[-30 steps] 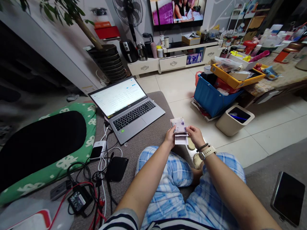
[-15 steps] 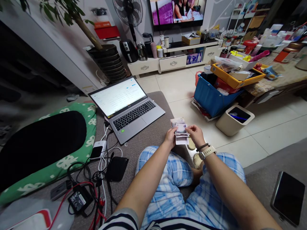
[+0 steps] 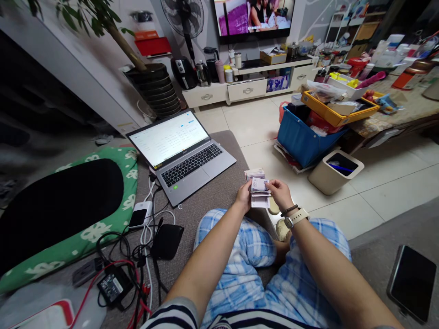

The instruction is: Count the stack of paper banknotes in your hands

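A stack of pale purple banknotes is held in front of my knees, its notes fanned in layers. My left hand is closed around the left side of the stack, thumb on top. At the right edge, my right hand pinches the uppermost note between thumb and fingers. That wrist wears a cream watch and a dark bracelet. The open laptop lies to the left of the hands on the grey sofa seat.
Tangled cables and a black adapter lie left, beside a white power bank and black pouch. A dark phone rests at right. A beige bin and blue crate stand on the tiled floor.
The top note has turned over or shifted, showing a paler face. My right hand keeps pinching at the right edge; my left thumb has moved slightly. The rest is unchanged.
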Demonstrator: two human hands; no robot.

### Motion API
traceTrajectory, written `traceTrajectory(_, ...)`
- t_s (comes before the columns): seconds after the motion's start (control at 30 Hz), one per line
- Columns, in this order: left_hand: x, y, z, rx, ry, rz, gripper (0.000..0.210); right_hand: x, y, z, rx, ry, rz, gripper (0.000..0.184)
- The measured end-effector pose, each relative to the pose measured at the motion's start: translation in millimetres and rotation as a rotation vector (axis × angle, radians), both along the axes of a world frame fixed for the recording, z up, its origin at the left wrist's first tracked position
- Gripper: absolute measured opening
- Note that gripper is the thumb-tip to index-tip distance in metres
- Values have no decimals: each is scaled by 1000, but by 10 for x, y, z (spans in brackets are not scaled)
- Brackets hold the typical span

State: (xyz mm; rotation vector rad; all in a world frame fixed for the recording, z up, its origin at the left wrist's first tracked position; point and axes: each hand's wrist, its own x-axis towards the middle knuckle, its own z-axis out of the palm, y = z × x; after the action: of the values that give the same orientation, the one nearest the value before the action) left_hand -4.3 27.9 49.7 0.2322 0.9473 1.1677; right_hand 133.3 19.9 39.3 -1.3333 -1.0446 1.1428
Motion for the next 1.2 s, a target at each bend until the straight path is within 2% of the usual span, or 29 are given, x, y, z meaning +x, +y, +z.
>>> traceTrajectory(0.33, -10, 26, -86, 21, -25, 25, 15, -19, -24, 51, -21, 35, 17, 44)
traceTrajectory(0.8, 0, 15, -48, 26, 3, 17, 17, -32, -40, 128, -11, -20, 15, 52)
traceTrajectory(1.2, -2, 0, -19, 20, 27, 14, 17, -26, -33, 102, -5, 2, 9, 48)
